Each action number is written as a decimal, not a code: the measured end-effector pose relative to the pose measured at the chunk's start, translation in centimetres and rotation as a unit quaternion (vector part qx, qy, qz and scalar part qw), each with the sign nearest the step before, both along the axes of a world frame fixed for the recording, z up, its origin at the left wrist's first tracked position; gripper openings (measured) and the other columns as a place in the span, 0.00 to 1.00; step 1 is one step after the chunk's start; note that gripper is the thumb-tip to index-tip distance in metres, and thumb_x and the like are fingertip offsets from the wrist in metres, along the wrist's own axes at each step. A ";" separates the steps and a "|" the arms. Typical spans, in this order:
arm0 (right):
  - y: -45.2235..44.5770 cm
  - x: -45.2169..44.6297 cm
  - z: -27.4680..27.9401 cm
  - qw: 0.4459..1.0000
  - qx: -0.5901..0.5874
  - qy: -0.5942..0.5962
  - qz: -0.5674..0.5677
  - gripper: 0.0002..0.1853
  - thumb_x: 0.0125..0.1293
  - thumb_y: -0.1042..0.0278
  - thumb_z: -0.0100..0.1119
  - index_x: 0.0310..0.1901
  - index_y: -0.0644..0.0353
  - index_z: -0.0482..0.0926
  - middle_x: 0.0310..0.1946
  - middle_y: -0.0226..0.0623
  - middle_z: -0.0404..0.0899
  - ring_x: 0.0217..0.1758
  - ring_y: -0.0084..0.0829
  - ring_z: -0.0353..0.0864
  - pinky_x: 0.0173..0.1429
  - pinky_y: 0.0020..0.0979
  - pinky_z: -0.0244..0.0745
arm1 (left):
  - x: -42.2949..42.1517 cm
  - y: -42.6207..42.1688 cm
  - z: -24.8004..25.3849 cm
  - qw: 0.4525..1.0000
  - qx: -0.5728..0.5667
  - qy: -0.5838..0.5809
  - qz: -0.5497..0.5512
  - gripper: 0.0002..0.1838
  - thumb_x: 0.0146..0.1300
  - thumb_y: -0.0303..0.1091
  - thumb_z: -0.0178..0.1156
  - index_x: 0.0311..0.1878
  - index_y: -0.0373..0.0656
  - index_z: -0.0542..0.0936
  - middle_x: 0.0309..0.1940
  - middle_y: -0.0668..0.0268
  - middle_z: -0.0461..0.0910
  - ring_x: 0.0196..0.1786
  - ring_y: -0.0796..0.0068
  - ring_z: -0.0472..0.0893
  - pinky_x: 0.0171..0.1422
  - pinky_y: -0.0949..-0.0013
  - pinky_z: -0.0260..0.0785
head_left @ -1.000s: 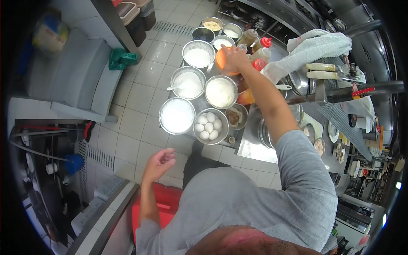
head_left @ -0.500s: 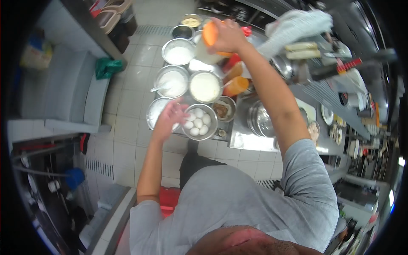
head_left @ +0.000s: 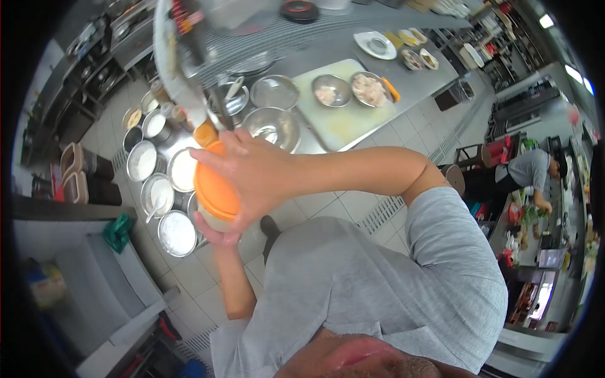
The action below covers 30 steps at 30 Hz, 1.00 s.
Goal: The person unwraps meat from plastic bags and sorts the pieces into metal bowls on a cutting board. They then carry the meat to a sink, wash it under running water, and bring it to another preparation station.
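Note:
My right hand [head_left: 258, 176] is spread over the orange lid [head_left: 213, 189] of a tub, its fingers gripping the rim. Under the tub, my left hand [head_left: 217, 236] holds its lower side, partly hidden by the tub. Just left of the tub are a bowl of white powder [head_left: 177, 233], a bowl with a white spoon [head_left: 157, 196] in it, and a bowl with pale contents [head_left: 182, 170]. The tub covers much of the trolley area behind it, and the eggs cannot be seen.
A cutting board [head_left: 337, 129] carries two bowls, one holding pale pieces of meat [head_left: 369, 90]. Beside it stand metal bowls [head_left: 274, 91]. A white plate [head_left: 376, 45] lies farther along the counter. At the far right, a co-worker [head_left: 523, 173] bends over another counter.
My right hand has brought the orange-lidded tub from the back of the bowls toward my body. My left hand has come from beside the egg bowl to the tub. The view has turned right.

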State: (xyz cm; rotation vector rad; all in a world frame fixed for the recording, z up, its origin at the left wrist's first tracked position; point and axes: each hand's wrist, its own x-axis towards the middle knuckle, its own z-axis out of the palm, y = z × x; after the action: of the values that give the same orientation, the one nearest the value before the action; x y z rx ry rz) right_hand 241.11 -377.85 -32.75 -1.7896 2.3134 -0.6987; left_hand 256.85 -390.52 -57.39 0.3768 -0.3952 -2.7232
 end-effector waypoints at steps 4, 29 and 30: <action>11.0 -2.3 -0.1 1.000 -0.010 0.008 -0.019 0.59 0.36 0.40 0.78 0.73 0.54 0.65 0.50 0.64 0.69 0.50 0.57 0.72 0.54 0.49 0.73 | -4.8 8.2 3.0 0.992 -0.009 0.051 -0.115 0.45 0.68 0.68 0.51 0.81 0.53 0.54 0.79 0.62 0.58 0.78 0.57 0.62 0.79 0.46 0.58; 53.1 -21.8 1.1 0.976 0.131 0.078 -0.158 0.63 0.38 0.52 0.80 0.77 0.52 0.55 0.67 0.63 0.59 0.64 0.64 0.68 0.66 0.56 0.70 | -35.0 45.6 4.3 0.893 0.048 0.074 -0.442 0.44 0.69 0.68 0.46 0.80 0.51 0.55 0.78 0.58 0.59 0.78 0.55 0.62 0.79 0.44 0.57; 53.0 -23.1 1.1 0.973 0.138 0.019 -0.183 0.62 0.37 0.53 0.80 0.77 0.52 0.56 0.67 0.62 0.59 0.64 0.64 0.68 0.66 0.55 0.70 | -36.5 46.0 3.7 0.888 0.065 0.076 -0.449 0.44 0.69 0.68 0.46 0.80 0.51 0.55 0.77 0.58 0.59 0.78 0.55 0.62 0.79 0.44 0.57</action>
State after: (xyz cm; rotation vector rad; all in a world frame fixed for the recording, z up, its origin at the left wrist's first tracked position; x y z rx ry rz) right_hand 218.03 -324.86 -31.66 -1.2861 2.6418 -0.3578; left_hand 220.36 -344.54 -53.66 -0.0221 -0.4109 -3.6655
